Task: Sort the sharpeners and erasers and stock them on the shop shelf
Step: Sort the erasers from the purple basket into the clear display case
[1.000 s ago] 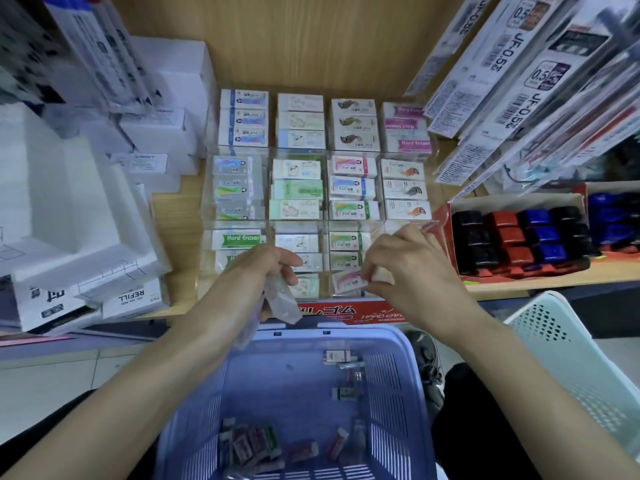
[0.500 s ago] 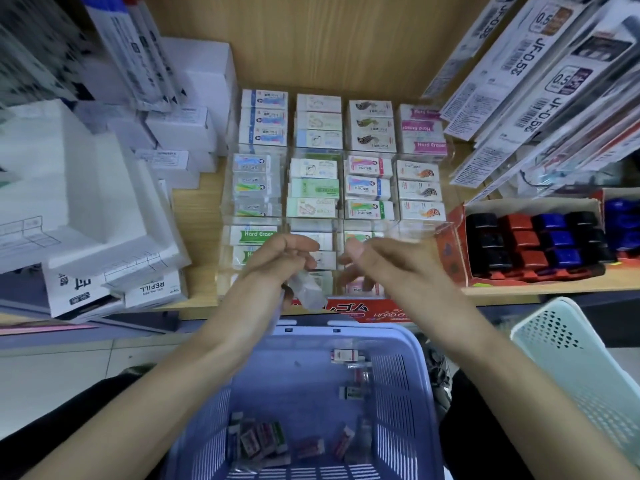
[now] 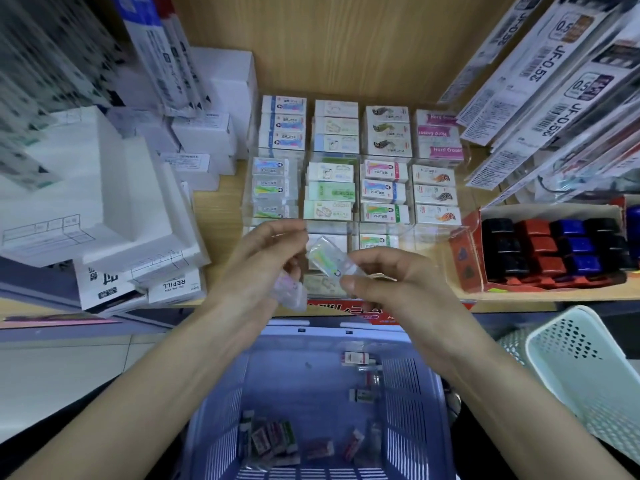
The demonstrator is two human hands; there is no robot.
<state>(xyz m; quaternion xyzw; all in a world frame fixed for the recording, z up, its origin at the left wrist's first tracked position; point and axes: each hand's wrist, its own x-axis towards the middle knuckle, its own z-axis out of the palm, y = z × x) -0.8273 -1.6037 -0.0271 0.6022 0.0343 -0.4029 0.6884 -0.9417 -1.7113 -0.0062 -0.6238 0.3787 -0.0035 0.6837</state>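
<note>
Shelf: pale wood, stock packed along it. White boxes are piled at its L end, and hanging refill packs crowd the R.

Blue basket sits just below the shelf's front edge. Loose erasers are scattered on its floor, most toward the near L corner. A pale basket stands beside it on the R.

Clear tray mid-shelf holds erasers in rows by type. Back and middle rows look full. Front row is partly filled, and its R end compartment looks empty, I think. A red box of black, red and blue sharpeners sits just R of the tray.

L hand and R hand are raised close together over the tray's front row.

R hand pinches a wrapped eraser by its near R end, thumb against curled fingers.

L hand is curled too, w/ a clear packet tucked under the palm. Its fingertips are just beside the eraser's far end. Touching or not, can't tell.

Key relation: the eraser's long axis runs diagonally, far-L to near-R, while tray slots run straight L-R. It hovers above the front row, so the slot is right below. R hand has the grip and is nearer the open slots. My guess: it needs a small twist to square up, then goes down.
</note>
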